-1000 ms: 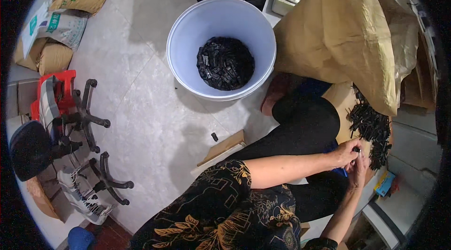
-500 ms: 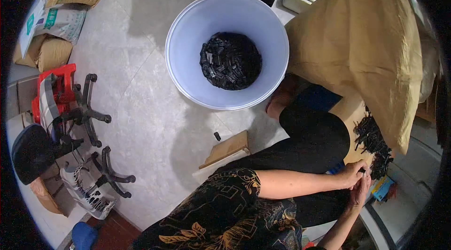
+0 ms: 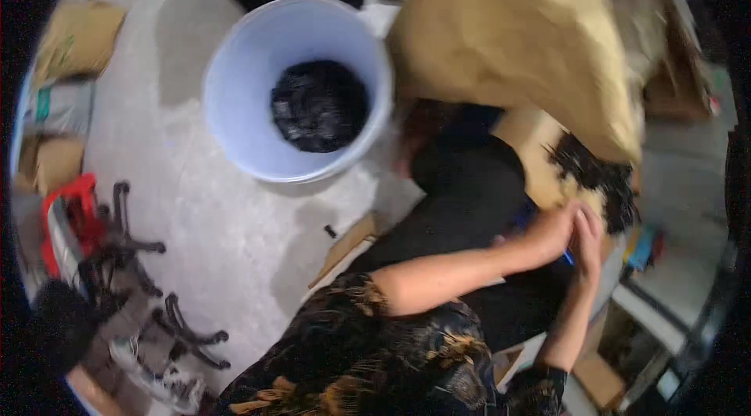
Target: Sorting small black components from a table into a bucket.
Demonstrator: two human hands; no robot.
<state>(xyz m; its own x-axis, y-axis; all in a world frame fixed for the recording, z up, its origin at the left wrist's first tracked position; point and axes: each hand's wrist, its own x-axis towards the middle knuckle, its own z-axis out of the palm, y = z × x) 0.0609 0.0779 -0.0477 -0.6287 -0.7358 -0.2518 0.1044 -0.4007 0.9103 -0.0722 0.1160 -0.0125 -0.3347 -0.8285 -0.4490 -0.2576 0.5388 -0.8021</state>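
My left hand (image 3: 550, 234) and my right hand (image 3: 587, 240) meet in front of a tan board, close to a pile of small black pieces (image 3: 598, 173). Both hands look closed, with their fingers bunched at the tips; blur hides what they hold. Between the wrists shows a narrow bright blue thing (image 3: 569, 257) whose kind I cannot make out. The black pieces are thin and lie heaped on the tan board (image 3: 540, 154), partly under a large brown paper sack (image 3: 516, 33).
A big white bucket (image 3: 235, 127) with black pieces (image 3: 321, 107) in its bottom stands ahead. One black piece (image 3: 330, 231) lies on the floor beside a tan panel (image 3: 348, 244). At left are a red plastic thing (image 3: 74, 213), chair bases (image 3: 188, 330) and sacks (image 3: 78, 37).
The view has swung to the right, so the bucket and sack sit further left. My hands are still together, now higher in the picture; the small dark piece between them no longer shows.
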